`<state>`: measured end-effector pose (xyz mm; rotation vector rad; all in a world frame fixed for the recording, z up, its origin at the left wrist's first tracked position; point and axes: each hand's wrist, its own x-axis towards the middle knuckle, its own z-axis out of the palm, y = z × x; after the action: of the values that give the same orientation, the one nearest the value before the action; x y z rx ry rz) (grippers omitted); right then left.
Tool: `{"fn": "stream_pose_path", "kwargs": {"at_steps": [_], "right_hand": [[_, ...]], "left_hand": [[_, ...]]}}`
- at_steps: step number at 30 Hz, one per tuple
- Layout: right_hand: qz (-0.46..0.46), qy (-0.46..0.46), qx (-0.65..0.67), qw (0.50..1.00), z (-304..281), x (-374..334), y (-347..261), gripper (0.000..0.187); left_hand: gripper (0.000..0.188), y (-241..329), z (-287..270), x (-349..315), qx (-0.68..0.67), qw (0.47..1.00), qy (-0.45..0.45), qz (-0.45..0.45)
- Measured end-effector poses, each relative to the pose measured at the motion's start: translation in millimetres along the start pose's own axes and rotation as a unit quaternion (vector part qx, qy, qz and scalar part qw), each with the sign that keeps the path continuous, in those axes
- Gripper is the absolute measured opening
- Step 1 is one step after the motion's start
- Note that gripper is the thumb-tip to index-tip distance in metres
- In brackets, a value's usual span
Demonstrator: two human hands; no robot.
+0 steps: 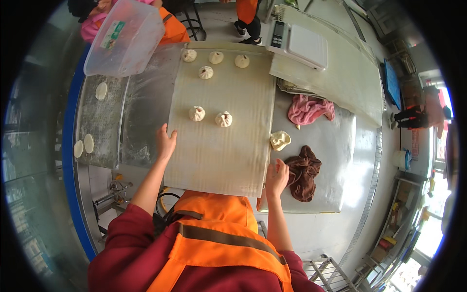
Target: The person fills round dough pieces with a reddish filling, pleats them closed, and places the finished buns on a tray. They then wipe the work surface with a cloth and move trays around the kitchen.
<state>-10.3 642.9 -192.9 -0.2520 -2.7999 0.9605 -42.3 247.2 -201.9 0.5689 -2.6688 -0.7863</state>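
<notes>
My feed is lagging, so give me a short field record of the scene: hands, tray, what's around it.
left hand: open, on the left edge of the tray
right hand: at the tray's right edge; grip unclear
tray: large pale sheet tray on a steel table
buns: six pleated dough buns, four at the far end, two mid-tray
right of tray: dough lump, brown cloth, pink cloth
far end: scale, clear plastic tub
left: flat dough discs
</notes>
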Motion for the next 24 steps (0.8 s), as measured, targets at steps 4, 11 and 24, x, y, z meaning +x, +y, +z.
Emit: {"fn": "stream_pose_path", "kwargs": {"at_steps": [4,11,24], "right_hand": [[0.138,-0.06,0.005,0.989,35,-8,-27,0.032],[0.183,-0.004,-0.061,0.981,48,-7,-34,0.018],[0.317,-0.016,-0.028,0.948,70,0,-45,0.033]], "left_hand": [[0.037,-60,7,8,-0.043,0.989,-0.108,-0.092],[0.033,-68,4,19,-0.133,0.977,-0.085,-0.144],[0.063,-95,38,18,-0.228,0.923,-0.047,-0.305]]}}
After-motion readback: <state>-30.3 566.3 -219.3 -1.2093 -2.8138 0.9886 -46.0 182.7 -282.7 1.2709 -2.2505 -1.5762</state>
